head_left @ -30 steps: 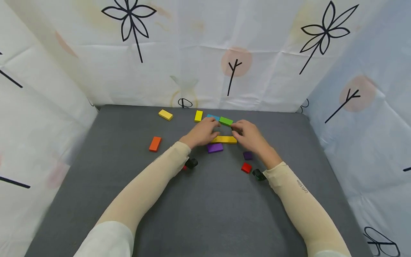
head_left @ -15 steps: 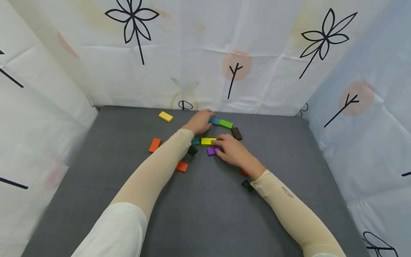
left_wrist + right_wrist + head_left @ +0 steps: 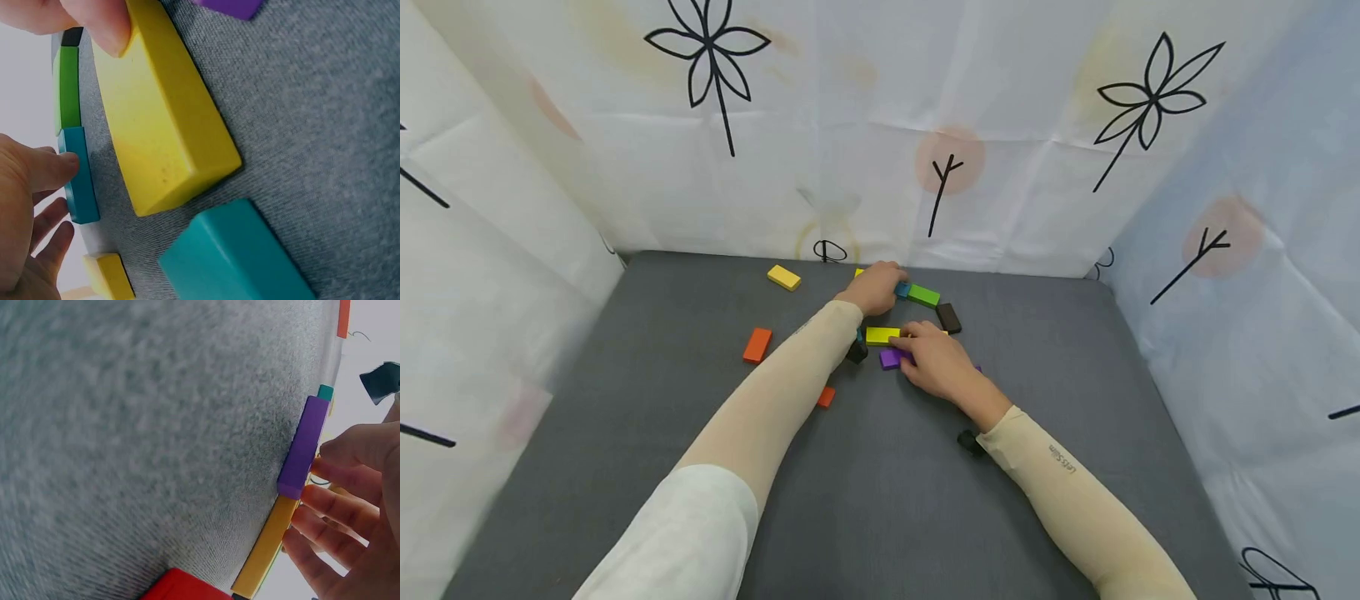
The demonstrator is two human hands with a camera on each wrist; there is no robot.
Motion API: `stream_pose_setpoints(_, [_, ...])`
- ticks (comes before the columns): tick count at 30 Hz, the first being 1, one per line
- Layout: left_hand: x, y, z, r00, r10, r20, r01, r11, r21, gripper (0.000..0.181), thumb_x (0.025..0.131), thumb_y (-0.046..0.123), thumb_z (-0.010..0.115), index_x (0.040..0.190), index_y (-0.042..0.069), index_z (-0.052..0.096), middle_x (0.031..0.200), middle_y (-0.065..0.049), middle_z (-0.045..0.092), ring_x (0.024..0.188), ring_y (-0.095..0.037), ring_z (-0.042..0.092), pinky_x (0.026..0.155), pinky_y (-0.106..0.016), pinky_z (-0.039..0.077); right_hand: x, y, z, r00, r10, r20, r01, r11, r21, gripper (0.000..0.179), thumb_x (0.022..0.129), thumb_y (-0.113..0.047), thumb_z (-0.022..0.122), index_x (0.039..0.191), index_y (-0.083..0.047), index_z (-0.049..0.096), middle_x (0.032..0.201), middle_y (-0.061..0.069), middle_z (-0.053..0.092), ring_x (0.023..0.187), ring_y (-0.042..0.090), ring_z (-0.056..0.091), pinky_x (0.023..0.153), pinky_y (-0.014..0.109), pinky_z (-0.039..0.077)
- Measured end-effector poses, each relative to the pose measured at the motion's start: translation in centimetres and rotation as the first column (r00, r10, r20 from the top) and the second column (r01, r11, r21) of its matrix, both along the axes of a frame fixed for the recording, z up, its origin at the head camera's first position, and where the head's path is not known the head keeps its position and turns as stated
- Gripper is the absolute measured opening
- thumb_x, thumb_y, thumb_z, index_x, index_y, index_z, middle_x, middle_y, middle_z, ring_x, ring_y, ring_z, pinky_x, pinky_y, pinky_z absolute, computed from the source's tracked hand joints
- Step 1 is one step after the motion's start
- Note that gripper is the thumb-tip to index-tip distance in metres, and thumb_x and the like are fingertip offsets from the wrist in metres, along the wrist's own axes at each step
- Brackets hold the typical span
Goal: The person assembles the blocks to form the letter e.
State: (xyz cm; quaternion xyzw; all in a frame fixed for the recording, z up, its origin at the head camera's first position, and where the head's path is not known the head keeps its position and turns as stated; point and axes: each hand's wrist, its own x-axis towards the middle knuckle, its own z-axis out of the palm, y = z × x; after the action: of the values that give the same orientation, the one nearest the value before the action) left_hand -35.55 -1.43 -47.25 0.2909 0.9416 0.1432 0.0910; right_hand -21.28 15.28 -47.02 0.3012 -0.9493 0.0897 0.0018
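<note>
Firstly, left hand (image 3: 874, 287), upper centre of the head view: thumb on the near face of one blue block (image 3: 903, 290), fingers behind it, which I read as a light pinch. The block lies to the right of my palm in that view, its long axis carrying on the line of the green block (image 3: 923, 295). Blue and green stand end to end, apparently touching; beyond the green, lower right, one dark brown block (image 3: 948, 317) turns the row downward.

Item, right hand (image 3: 934, 362), just right of centre: fingers loosely extended, closed round nothing that I can see, a fingertip resting on one bright yellow block (image 3: 883, 336). That block's long axis runs left to right across the head view, leading leftward from my fingertips. My right hand is the nearer to it; my left is the nearer to the blue.

Item, one purple block (image 3: 889, 360), directly below the yellow, partly covered by my right hand. Item, one golden block (image 3: 265, 553), beside my right fingers. Item, one teal block (image 3: 231, 256), bottom of the left wrist view, apart from the yellow's end.

Outlying: one orange block (image 3: 757, 345), left of centre; one red block (image 3: 184, 587), bottom of the right wrist view. Containers: none shows.
</note>
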Motion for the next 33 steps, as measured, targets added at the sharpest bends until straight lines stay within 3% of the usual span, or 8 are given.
stream_pose_setpoints(8, [-0.2,-0.3,-1.2,0.999,0.024,0.02,-0.024,1.0,0.005,0.048,0.105,-0.003,0.056,0.151,0.01,0.065,0.151,-0.012,0.059,0.139,-0.03,0.055,0.116,-0.043,0.045,0.5,0.0,-0.3,1.0,-0.003,0.016,0.003,1.0,-0.026,0.04,0.104,-0.016,0.072,0.143,-0.009,0.073,0.138,0.011,0.066,0.121,0.027,0.061,0.095,0.043,0.058])
stream_pose_setpoints(13, [-0.6,-0.4,-1.4,0.999,0.032,-0.003,-0.032,0.999,-0.002,0.045,0.106,0.0,0.059,0.149,0.01,0.066,0.147,-0.01,0.062,0.135,-0.029,0.058,0.114,-0.042,0.047,0.3,0.1,-0.2,1.0,-0.006,0.017,0.007,0.999,-0.033,0.039,0.103,-0.016,0.073,0.142,-0.009,0.074,0.137,0.011,0.066,0.122,0.027,0.061,0.095,0.044,0.058])
stream_pose_setpoints(20, [-0.3,-0.2,-0.8,0.997,0.071,0.005,-0.071,0.997,-0.01,0.043,0.108,0.004,0.06,0.15,0.01,0.064,0.143,-0.011,0.062,0.129,-0.028,0.06,0.112,-0.043,0.048,0.2,0.2,-0.3,1.0,-0.002,0.018,0.003,1.0,-0.019,0.04,0.104,-0.017,0.073,0.142,-0.009,0.073,0.138,0.011,0.066,0.124,0.029,0.06,0.097,0.044,0.058])
stream_pose_setpoints(33, [-0.2,0.3,-0.1,0.998,0.068,0.011,-0.067,0.997,-0.034,0.043,0.108,0.005,0.06,0.151,0.008,0.063,0.146,-0.012,0.062,0.132,-0.028,0.059,0.113,-0.043,0.048,0.1,0.4,-0.1,1.0,-0.003,0.014,0.004,1.0,-0.013,0.04,0.103,-0.017,0.073,0.142,-0.01,0.073,0.139,0.01,0.065,0.125,0.027,0.06,0.097,0.043,0.058])
